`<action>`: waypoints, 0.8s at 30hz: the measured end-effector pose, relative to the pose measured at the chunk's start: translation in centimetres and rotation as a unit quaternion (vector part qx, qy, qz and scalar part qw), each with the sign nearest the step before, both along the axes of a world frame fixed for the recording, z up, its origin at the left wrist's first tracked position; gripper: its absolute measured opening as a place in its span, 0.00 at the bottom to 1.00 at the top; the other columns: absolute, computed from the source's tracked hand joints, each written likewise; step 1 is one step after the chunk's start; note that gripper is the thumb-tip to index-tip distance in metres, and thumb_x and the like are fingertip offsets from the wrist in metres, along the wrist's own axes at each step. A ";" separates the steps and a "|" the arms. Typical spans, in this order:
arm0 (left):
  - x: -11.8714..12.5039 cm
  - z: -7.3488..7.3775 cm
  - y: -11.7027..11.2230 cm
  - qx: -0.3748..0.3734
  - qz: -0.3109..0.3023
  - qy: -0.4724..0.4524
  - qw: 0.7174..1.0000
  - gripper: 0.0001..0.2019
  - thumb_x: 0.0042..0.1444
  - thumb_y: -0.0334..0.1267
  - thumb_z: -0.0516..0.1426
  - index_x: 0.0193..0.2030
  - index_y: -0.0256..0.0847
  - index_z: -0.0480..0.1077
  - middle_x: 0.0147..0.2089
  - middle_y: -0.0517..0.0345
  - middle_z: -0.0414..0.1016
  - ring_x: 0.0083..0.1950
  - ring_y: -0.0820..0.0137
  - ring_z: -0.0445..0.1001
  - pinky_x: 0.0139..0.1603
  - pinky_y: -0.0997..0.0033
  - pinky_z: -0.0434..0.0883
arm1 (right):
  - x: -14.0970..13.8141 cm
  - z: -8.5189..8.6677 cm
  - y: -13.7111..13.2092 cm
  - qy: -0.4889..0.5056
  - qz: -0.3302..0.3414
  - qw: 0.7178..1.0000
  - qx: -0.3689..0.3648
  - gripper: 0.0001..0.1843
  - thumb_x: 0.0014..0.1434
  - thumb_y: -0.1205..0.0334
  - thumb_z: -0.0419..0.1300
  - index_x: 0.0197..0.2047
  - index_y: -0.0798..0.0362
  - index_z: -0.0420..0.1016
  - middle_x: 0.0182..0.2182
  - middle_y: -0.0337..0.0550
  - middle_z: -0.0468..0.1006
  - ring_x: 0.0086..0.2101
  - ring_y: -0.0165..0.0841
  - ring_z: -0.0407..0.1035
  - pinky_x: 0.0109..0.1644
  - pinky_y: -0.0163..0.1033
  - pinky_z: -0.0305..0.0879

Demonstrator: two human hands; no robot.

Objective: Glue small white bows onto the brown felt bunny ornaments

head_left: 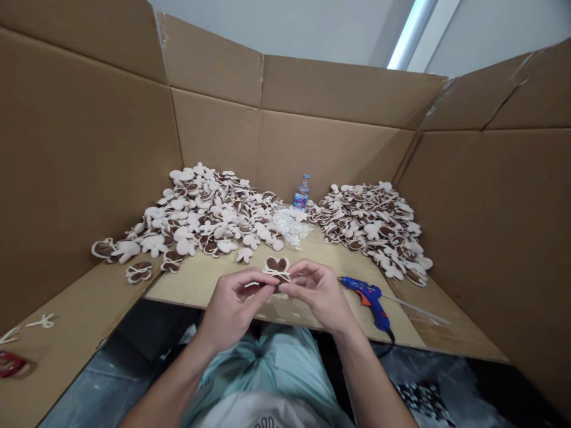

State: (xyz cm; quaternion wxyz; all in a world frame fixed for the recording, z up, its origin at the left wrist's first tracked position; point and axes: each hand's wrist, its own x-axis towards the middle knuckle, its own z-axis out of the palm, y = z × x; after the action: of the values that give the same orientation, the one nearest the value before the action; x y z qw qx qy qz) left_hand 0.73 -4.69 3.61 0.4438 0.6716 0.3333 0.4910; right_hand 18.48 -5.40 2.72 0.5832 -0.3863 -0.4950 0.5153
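A brown felt piece (276,274) with a white cord bow sits between the two hands, just above a wooden board (191,291). The left hand (234,310) is closed and pinches the piece from its side. The right hand (319,295) is half closed, and its fingertips (289,289) press the piece from the other side. A blue glue gun (368,301) lies on the board near the right hand, between this hand and the right heap. Its long glue stick (414,310) points to the right. Farther away are two big heaps of felt pieces, the left heap (200,211) and the right heap (370,226). Between them are white lace (289,226) and an upright water bottle (301,193). Cardboard walls (330,154) stand behind and beside everything.
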 end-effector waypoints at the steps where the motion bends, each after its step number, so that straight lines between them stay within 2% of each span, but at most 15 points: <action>1: 0.0 0.0 0.0 -0.006 0.001 0.000 1.000 0.05 0.54 0.33 0.61 0.35 0.44 0.80 0.37 0.56 0.83 0.40 0.66 0.80 0.41 0.73 0.76 | 0.1 0.0 0.0 0.002 0.002 1.000 -0.002 0.14 0.39 0.67 0.75 0.30 0.52 0.77 0.23 0.33 0.78 0.24 0.27 0.73 0.29 0.32 0.71; 5: 0.0 -0.1 0.1 -0.020 0.019 0.002 1.000 0.05 0.53 0.33 0.62 0.34 0.44 0.80 0.37 0.56 0.84 0.40 0.66 0.80 0.41 0.72 0.76 | 0.5 0.0 -0.2 -0.003 0.014 1.000 0.007 0.17 0.36 0.70 0.75 0.32 0.51 0.79 0.26 0.34 0.80 0.27 0.28 0.75 0.33 0.33 0.74; 10: 0.1 -0.1 0.2 -0.029 0.015 0.002 0.999 0.05 0.53 0.34 0.62 0.35 0.44 0.81 0.37 0.56 0.84 0.39 0.66 0.80 0.41 0.71 0.76 | 0.7 -0.2 -0.1 -0.004 0.027 1.000 0.001 0.12 0.43 0.65 0.73 0.33 0.52 0.79 0.25 0.37 0.81 0.25 0.29 0.75 0.31 0.33 0.73; 13: 0.1 -0.1 0.3 -0.028 0.015 0.004 0.999 0.05 0.53 0.34 0.62 0.35 0.44 0.81 0.37 0.56 0.84 0.39 0.66 0.80 0.41 0.71 0.76 | 0.7 -0.2 -0.1 0.004 0.017 1.000 0.000 0.11 0.43 0.65 0.73 0.32 0.52 0.79 0.24 0.36 0.81 0.25 0.28 0.75 0.30 0.32 0.72; 20: 0.3 -0.1 -0.3 -0.022 0.019 0.015 0.999 0.05 0.54 0.34 0.62 0.35 0.43 0.81 0.38 0.56 0.84 0.40 0.67 0.80 0.41 0.73 0.76 | 0.0 -0.1 -0.5 0.004 0.003 1.000 0.001 0.21 0.32 0.69 0.77 0.31 0.52 0.75 0.26 0.34 0.79 0.27 0.28 0.73 0.33 0.33 0.72; 24: 0.4 0.0 -0.5 -0.023 0.009 0.016 1.000 0.05 0.54 0.34 0.61 0.35 0.43 0.81 0.37 0.57 0.84 0.40 0.68 0.80 0.41 0.73 0.76 | -0.5 -0.4 -0.6 0.021 -0.006 1.000 -0.007 0.22 0.32 0.68 0.77 0.29 0.52 0.72 0.24 0.32 0.77 0.26 0.27 0.73 0.32 0.32 0.70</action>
State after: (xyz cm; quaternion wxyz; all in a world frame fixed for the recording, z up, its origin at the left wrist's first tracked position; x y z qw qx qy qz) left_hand 1.15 -5.22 3.63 0.4493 0.6659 0.3575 0.4763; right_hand 17.97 -6.03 2.36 0.5941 -0.3826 -0.4770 0.5227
